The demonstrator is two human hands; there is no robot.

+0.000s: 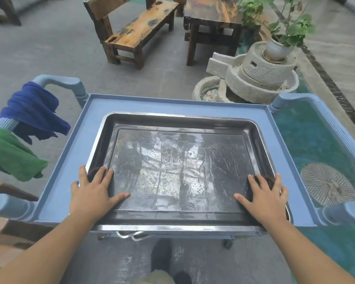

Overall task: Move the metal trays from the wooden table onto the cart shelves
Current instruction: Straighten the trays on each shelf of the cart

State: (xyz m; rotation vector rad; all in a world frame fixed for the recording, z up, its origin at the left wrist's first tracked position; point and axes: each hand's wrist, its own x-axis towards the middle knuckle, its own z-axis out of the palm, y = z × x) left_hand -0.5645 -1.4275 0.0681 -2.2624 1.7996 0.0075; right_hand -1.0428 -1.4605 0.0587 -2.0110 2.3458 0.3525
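Metal tray (180,167) sits on the cart (70,171) top shelf; my left grip (88,195) and right grip (264,199) lie released, flat inside its near corners.

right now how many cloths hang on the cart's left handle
2: a dark blue cloth draped over the far part of the grey-blue plastic handle, a green cloth nearer. Others may lie off frame.

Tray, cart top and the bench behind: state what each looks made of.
Tray: metal, probably stainless steel; bright shiny rim, mirror-like bottom with reflections, streaked as if wet.
Cart top: moulded plastic by the look; matte blue-grey, rounded seamless edges.
Bench: solid wood, worn; visible grain, orange-brown seat with dark blotches.
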